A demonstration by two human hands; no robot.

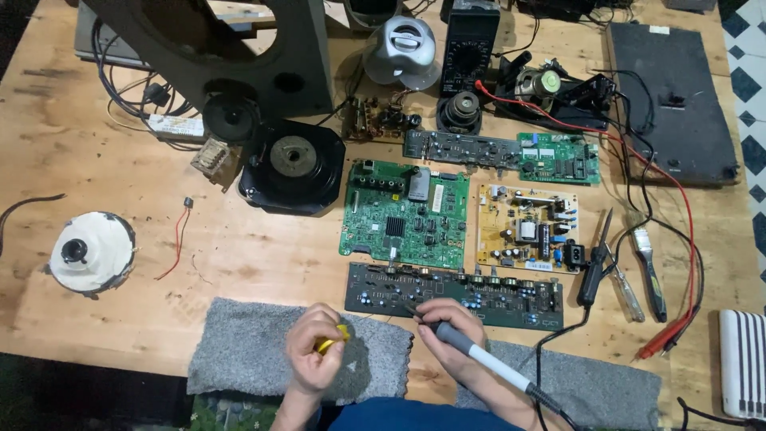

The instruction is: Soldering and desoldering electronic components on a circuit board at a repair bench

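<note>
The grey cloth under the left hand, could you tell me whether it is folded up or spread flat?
Spread flat. The grey cloth lies open on the wooden table with its edges visible, and the left hand rests over it.

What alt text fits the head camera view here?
Over a wooden workbench, the right hand holds a grey-and-white soldering iron against a long dark circuit board, while the left hand pinches a small yellow object above a grey cloth.

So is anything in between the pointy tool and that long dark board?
Nothing visible. The right hand holds the soldering iron, and its tip already reaches the near edge of the long dark circuit board. The left hand, holding something small and yellow, stays off to the side.
</note>
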